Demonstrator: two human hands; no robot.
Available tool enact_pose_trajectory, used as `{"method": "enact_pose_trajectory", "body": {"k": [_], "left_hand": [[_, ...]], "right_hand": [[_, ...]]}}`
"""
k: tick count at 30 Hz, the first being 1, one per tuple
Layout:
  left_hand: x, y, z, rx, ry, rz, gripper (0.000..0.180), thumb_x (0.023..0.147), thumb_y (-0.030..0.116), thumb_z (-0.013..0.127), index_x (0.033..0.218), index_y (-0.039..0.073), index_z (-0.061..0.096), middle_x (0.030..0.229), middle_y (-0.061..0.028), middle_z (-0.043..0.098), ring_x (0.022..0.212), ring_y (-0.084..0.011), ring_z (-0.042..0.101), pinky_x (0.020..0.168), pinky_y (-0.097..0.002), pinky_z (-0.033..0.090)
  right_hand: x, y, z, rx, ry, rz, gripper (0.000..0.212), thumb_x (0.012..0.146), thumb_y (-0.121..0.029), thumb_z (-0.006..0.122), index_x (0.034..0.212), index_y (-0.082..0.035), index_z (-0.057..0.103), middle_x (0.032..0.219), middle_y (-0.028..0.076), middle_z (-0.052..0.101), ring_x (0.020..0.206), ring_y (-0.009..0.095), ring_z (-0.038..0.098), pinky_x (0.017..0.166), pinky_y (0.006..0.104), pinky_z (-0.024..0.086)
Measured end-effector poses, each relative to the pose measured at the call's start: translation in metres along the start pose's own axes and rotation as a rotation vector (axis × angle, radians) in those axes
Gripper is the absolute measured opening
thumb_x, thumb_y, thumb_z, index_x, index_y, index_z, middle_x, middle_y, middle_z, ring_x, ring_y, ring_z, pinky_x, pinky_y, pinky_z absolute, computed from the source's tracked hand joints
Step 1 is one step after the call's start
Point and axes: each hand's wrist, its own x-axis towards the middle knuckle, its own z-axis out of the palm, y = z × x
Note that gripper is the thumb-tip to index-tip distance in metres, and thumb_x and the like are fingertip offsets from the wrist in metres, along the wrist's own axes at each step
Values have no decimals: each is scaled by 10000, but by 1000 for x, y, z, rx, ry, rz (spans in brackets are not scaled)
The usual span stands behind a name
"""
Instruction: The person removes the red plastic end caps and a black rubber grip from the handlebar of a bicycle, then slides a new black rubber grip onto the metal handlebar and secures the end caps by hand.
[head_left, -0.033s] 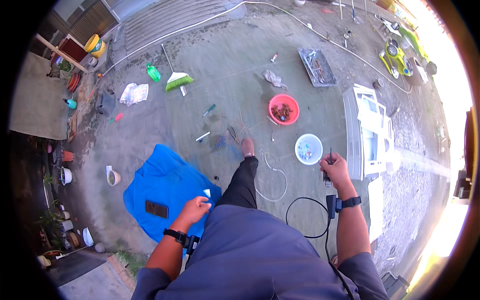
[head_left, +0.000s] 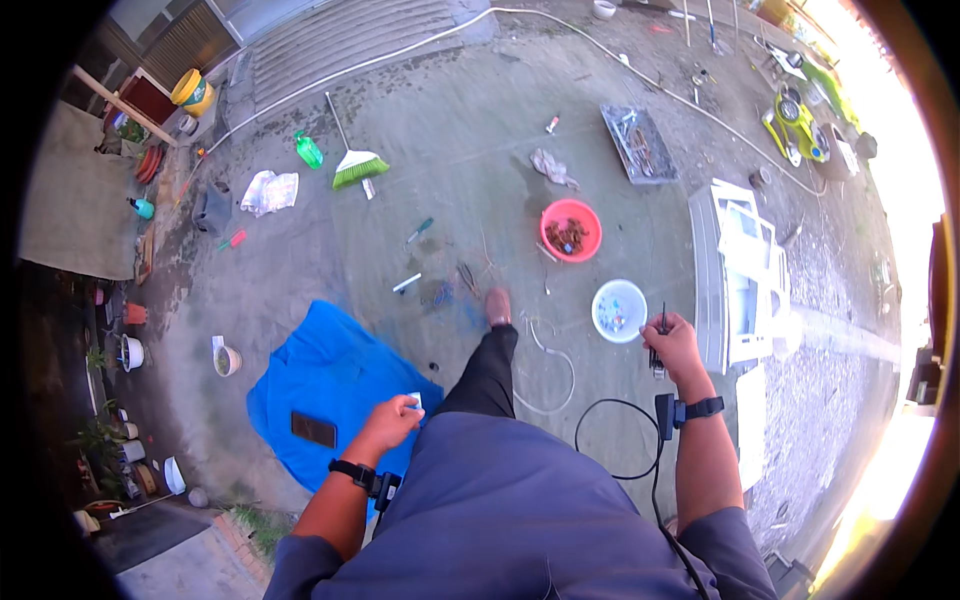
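Observation:
My right hand (head_left: 672, 345) is closed round a slim dark tool (head_left: 656, 357) with a thin pointed tip and a metallic lower end; its exact kind is unclear. Left of that hand stands a white bucket (head_left: 619, 283) with small blue and pale pieces inside. My left hand (head_left: 391, 421) hovers over a blue cloth (head_left: 335, 365) spread on the ground, fingers loosely curled and apart, with nothing visible in them. Just past its fingertips is a small white piece (head_left: 416, 401), apparently on the cloth. A dark phone (head_left: 314, 429) lies on the cloth, left of my left hand.
Beyond the bucket sits a red basin (head_left: 549, 220) of brown pieces. A grey tray (head_left: 660, 178) of tools lies farther off. White frames (head_left: 712, 290) are stacked at the right. A green broom (head_left: 358, 168) and green bottle (head_left: 308, 150) are at the far left.
The view has shifted slightly, so the ground and objects sit a little lower in the picture. Both hands keep nearly the same pose, and the tool stays in my right hand.

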Motion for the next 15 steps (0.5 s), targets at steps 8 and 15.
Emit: {"method": "enact_pose_trajectory", "body": {"k": [8, 15], "left_hand": [[138, 163, -116, -87, 73, -71, 464, 941, 235, 662, 1309, -33, 570, 979, -138, 723, 882, -188, 708, 747, -314, 544], [252, 244, -208, -124, 216, -71, 466, 923, 263, 684, 1285, -15, 595, 926, -118, 739, 853, -185, 702, 774, -327, 538]], "right_hand": [[200, -50, -26, -97, -67, 329, 131, 839, -130, 717, 826, -49, 615, 705, 49, 644, 593, 143, 640, 515, 285, 491], [355, -142, -15, -12, -118, 423, 123, 847, -127, 715, 837, -62, 611, 725, 58, 646, 586, 169, 656, 494, 305, 504]]}}
